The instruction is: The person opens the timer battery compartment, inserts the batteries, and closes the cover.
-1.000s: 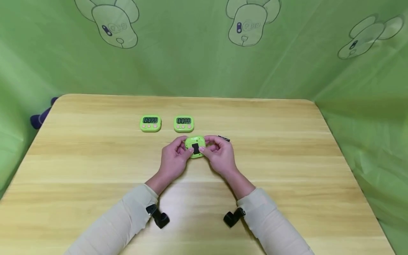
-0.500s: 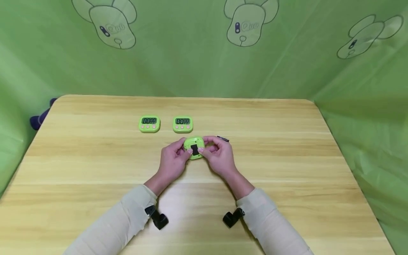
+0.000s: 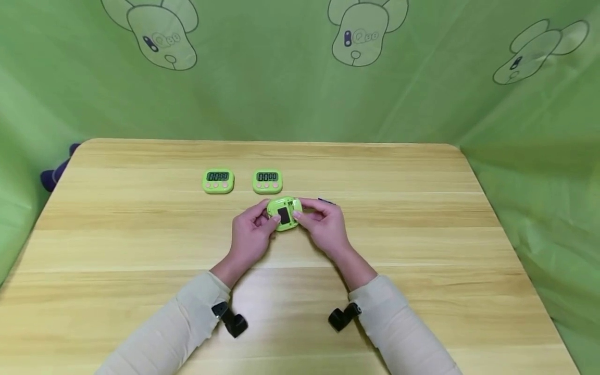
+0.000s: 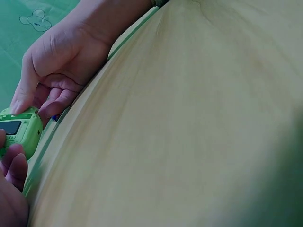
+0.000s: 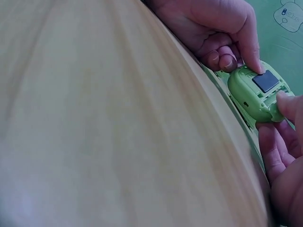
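A green digital timer [image 3: 284, 215] is held above the table, its back turned up with a black rectangle in the middle. My left hand [image 3: 250, 233] pinches its left edge, thumb on the back. At the right end, my right hand [image 3: 326, 229] grips the timer, thumb on a green cover piece [image 3: 297, 205] that stands partly away from the back, baring a slot beside it. The right wrist view shows the thumb on this cover [image 5: 276, 110] too. The timer's front is hidden. Two like timers, a left one [image 3: 218, 181] and a right one [image 3: 267, 182], lie face up beyond the hands.
A thin dark object [image 3: 326, 201] lies just behind my right hand, partly hidden; its kind is unclear. The wooden table [image 3: 140, 234] has green cloth [image 3: 262, 99] behind and beside it. Something purple [image 3: 56, 174] shows past the left edge.
The cover piece at the held timer's right end has come partly off the back, with my right thumb moving slightly upward. The timer has tilted a little; both hands stay near the same place.
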`<state>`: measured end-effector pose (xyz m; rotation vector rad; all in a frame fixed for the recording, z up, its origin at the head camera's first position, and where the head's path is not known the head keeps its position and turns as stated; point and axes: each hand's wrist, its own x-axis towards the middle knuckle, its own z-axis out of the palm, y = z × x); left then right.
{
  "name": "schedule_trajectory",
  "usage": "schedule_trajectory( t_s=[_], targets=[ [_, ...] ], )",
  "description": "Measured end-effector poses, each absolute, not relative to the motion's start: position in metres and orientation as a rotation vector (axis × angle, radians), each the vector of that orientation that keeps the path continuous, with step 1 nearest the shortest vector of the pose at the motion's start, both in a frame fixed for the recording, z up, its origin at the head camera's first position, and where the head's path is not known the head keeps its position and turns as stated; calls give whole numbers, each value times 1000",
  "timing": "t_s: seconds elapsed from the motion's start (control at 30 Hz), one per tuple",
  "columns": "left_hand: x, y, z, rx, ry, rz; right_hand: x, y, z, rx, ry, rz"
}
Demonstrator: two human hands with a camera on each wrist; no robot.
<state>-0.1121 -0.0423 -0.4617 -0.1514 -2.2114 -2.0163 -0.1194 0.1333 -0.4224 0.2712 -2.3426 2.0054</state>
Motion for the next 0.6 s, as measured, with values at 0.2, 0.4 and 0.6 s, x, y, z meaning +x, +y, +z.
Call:
schedule_trajectory(
  t_s=[0.2, 0.4, 0.6],
  targets=[
    [-104, -42, -436, -129, -2191, -2070, -127, 138, -444, 239, -2238, 2027],
    [-100, -41, -425, -120, -2163, -2089, -130, 142, -454, 172, -2198, 2008],
    [-100, -41, -426, -100, -2146, -2114, -124, 150, -448, 32, -2358, 1944]
  ],
)
